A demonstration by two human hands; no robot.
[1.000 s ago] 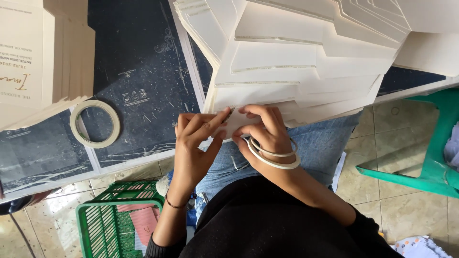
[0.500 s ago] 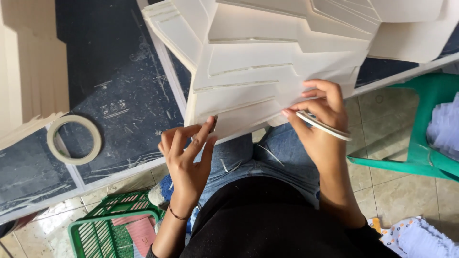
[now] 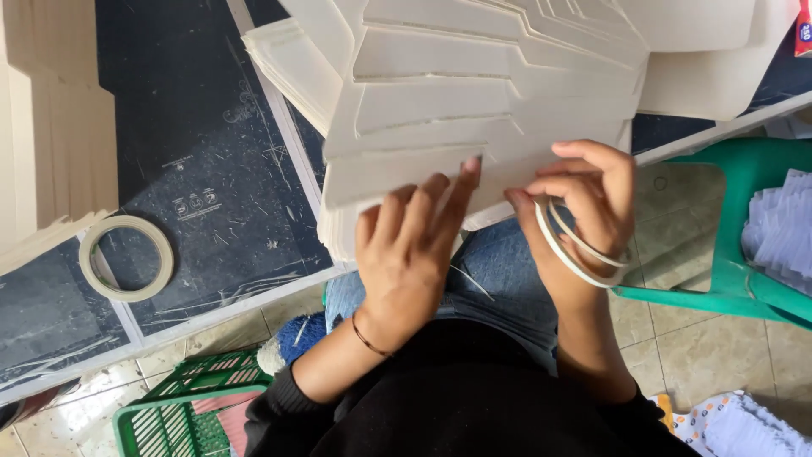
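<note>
Overhead, a dark, scuffed bench (image 3: 211, 152) fills most of the view, carrying a fanned stack of cream card sheets (image 3: 491, 93) that overhangs its near edge above the seated person's lap. A second pile of pale cards (image 3: 51, 127) stands at the far left of the bench, with a roll of tape (image 3: 127, 258) lying flat just beside it. To the right, a green plastic chair (image 3: 727, 228) holds a bundle of pale lilac paper (image 3: 782, 228); below left, a green slatted basket (image 3: 186, 402) sits on the tiled floor with something pink inside, too hidden to identify. The left hand (image 3: 406, 254) lies flat on the lowest sheets, fingers spread and pressing down, clamped on nothing. The right hand (image 3: 584, 203) pinches the edge of the same sheets between thumb and fingers, with white rubber bands (image 3: 571, 250) looped around it. The cards look light, stiff and smooth, likely to slide off one another, and best taken by the overhanging edge.
</note>
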